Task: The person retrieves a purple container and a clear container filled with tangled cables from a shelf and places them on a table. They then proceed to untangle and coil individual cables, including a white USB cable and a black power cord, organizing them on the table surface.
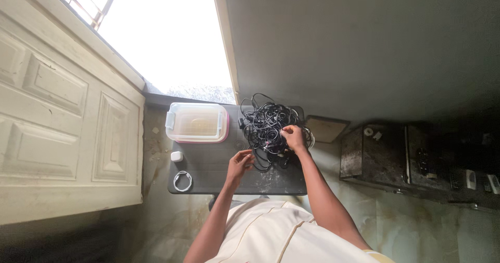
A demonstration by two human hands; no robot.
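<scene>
Both hands work the tangle: right hand [294,137] pinches a cable [268,125], left hand [240,161] fingers loosely curled on a strand, teasing one free needs slack.

One package-type item: clear rectangular plastic box [197,122] with pink base rim and pale blue side clips, lid on, at the far left of the dark table [208,174]. Just nearer than it on the table: small white rounded case [176,156]. No labels, signs or screens discernible.
</scene>
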